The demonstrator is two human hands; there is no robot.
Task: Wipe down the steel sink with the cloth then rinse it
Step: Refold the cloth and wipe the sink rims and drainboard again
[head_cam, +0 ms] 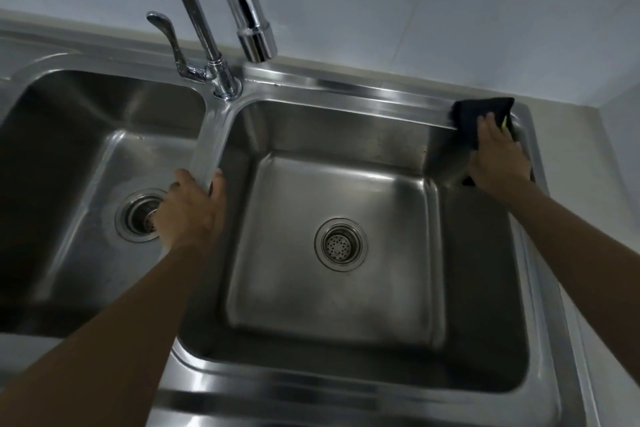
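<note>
Right hand presses a dark cloth (479,111) on the far right corner of the steel sink (346,88).

The right hand (498,149) lies flat with its fingers spread on the cloth, which covers the rim corner and hangs partly into the right basin; a yellow-green edge shows beside the fingers. The left hand (190,208) grips the divider (211,135) between the two basins, thumb on the right side, so the hands are well apart. A chrome faucet (249,10) and its lever handle (169,35) rise at the back by the divider, far from the cloth. Each basin has a strainer drain (341,244). A pale table (609,204) borders the sink on the right.
</note>
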